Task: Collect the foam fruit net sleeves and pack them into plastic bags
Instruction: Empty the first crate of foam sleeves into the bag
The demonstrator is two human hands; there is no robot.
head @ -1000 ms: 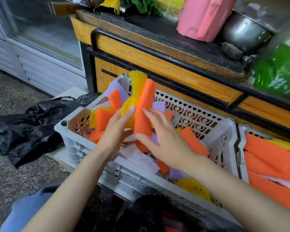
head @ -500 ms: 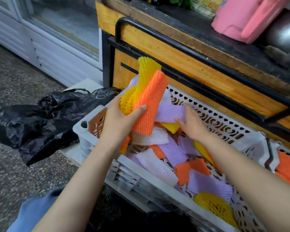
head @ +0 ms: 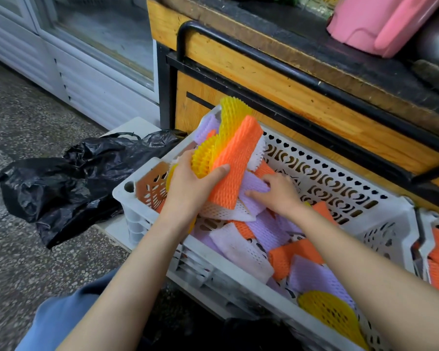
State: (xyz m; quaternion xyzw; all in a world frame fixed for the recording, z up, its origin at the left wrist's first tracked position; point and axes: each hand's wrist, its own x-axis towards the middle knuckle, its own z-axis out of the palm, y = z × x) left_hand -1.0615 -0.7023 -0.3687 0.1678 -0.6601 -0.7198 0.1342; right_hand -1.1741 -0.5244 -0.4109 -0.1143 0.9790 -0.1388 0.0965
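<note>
Risk: bundle fanning out, imo | left grip [head: 188, 184] clamped on sleeve bundle [head: 235, 158] over crate [head: 228, 268] | right grip [head: 276, 192] pinching purple sleeve [head: 254, 181] inside | thick springy stack might slip before reaching black bag [head: 61, 183]

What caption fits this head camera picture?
Left hand holds orange and yellow foam net sleeves; right hand grabs a purple foam sleeve in a white plastic crate.
</note>
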